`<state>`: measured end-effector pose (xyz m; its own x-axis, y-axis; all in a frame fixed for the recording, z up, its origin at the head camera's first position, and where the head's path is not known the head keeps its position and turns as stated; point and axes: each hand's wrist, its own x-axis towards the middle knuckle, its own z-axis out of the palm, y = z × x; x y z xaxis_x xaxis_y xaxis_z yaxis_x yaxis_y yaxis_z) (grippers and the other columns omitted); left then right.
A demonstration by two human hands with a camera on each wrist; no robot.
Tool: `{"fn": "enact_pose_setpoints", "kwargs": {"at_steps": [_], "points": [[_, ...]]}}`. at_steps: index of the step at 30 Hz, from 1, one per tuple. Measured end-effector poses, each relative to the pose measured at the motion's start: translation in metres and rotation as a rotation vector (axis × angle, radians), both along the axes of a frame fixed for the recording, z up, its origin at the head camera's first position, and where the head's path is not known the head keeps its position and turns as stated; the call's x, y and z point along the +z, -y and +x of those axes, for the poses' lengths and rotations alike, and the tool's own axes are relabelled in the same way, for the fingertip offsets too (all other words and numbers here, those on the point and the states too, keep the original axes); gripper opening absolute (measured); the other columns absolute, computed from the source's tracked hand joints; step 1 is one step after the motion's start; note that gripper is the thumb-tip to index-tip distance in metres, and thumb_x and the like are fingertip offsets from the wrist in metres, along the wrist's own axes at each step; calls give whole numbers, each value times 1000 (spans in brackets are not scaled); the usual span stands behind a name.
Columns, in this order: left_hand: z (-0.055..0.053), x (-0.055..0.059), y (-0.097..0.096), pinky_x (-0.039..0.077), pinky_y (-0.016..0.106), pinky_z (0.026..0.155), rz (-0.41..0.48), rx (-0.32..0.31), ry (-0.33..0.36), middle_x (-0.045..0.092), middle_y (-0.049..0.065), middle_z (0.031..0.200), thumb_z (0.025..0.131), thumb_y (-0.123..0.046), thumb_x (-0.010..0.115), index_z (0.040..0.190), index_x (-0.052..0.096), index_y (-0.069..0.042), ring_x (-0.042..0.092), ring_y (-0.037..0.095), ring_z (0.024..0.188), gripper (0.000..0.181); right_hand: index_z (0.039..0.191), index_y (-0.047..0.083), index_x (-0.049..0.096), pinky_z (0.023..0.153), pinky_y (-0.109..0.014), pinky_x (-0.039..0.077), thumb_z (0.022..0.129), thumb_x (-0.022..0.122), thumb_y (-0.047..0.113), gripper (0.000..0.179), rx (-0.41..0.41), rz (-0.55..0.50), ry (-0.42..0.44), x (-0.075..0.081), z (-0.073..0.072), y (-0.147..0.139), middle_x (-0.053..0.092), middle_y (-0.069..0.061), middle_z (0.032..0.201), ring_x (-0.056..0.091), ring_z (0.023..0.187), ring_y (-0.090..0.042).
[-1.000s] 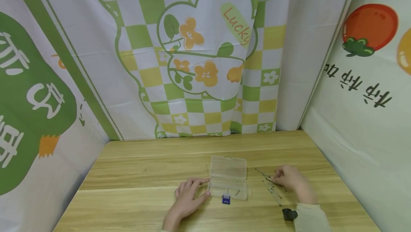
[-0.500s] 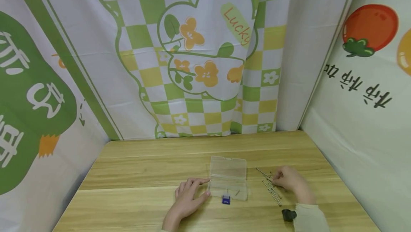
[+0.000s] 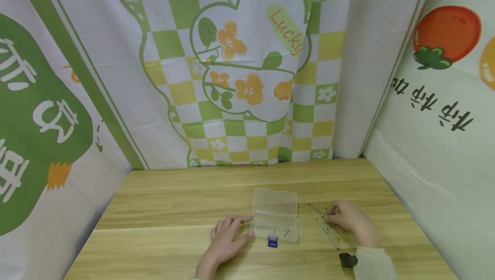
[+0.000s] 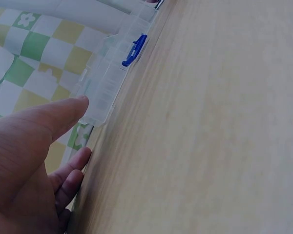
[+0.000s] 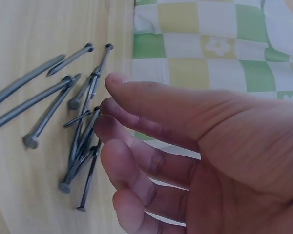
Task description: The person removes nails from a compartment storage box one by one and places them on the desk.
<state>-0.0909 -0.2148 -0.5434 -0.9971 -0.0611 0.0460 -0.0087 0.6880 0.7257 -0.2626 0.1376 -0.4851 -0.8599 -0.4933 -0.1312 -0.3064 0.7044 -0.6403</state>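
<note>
A clear plastic box [image 3: 275, 202] lies with its lid raised on the table. A blue latch [image 3: 272, 241] sits at its front edge, and a small nail [image 3: 286, 233] lies inside. My left hand [image 3: 228, 237] touches the box's left side with straight thumb and forefinger; in the left wrist view, the thumb [image 4: 63, 114] is against the box wall. My right hand [image 3: 348, 217] is over a loose pile of nails [image 3: 326, 228]. In the right wrist view, the right hand's fingers are loosely bent beside the nails [image 5: 80, 141], with no nail visible between them.
Several larger nails [image 5: 27, 80] lie left of the pile in the right wrist view. A black object [image 3: 348, 260] is by the right sleeve [image 3: 373, 263]. A checked curtain [image 3: 247, 142] hangs behind the wooden table [image 3: 174, 202].
My right hand's fingers have shifted slightly among the nails. The left hand and the box stay in place.
</note>
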Motion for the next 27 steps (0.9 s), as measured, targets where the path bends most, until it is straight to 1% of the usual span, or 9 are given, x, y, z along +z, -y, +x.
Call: {"fn": "enact_pose_setpoints", "kwargs": {"at_steps": [4,10,12,14,19,20,24,26,27], "points": [[1,-1,1,19,69,106,0,1,6,53,-2,139,102,-50,66,144,61,-34,40,28,124,46,105,1,70,57,-34,49,94,78,16,20,40,-47,-4,4,3,4,65,-4,79,56,57,-18],[-1,-3,1,19,67,106,-5,6,9,52,-3,139,101,-52,66,145,61,-35,39,26,123,46,109,-1,70,50,-29,50,98,75,14,19,198,-162,-38,7,2,10,67,-4,92,59,56,-18],[-2,-4,1,18,68,106,1,7,10,53,-3,138,102,-51,66,144,61,-35,39,26,123,45,110,-2,70,53,-29,52,99,74,13,19,238,-171,-44,10,3,12,67,-4,94,61,60,-20],[-1,-4,0,18,68,106,5,7,11,53,-3,138,102,-50,66,144,61,-36,39,26,123,45,111,-2,69,51,-28,51,99,74,12,19,262,-178,-43,11,4,15,67,-3,94,59,57,-18],[0,-3,0,18,68,106,0,3,7,53,-2,137,102,-50,66,144,61,-35,39,26,122,45,110,3,73,48,-28,49,99,74,14,16,314,-192,-69,13,7,26,72,-3,99,54,52,-11],[0,-3,0,18,68,106,-1,4,6,53,-2,137,101,-50,66,144,61,-35,39,26,122,45,110,5,75,51,-28,50,99,75,15,15,329,-188,-89,12,7,30,73,-3,100,56,56,-7],[-1,-3,0,16,69,107,-4,7,3,53,-1,138,101,-50,67,144,61,-35,39,26,122,46,111,10,79,47,-29,49,100,73,15,13,401,-193,-53,7,10,47,77,-2,107,49,49,-3],[-2,-3,0,16,69,108,-3,7,4,53,-1,138,101,-50,67,144,61,-35,39,26,122,46,110,12,80,55,-29,52,101,72,13,12,449,-191,-57,3,12,56,77,-1,110,56,59,-4],[-2,-2,0,16,69,108,-3,6,6,53,-1,137,101,-50,67,144,61,-35,39,26,122,46,110,12,80,55,-30,54,100,72,11,12,469,-197,-43,1,13,61,77,-2,110,59,59,-7]]}}
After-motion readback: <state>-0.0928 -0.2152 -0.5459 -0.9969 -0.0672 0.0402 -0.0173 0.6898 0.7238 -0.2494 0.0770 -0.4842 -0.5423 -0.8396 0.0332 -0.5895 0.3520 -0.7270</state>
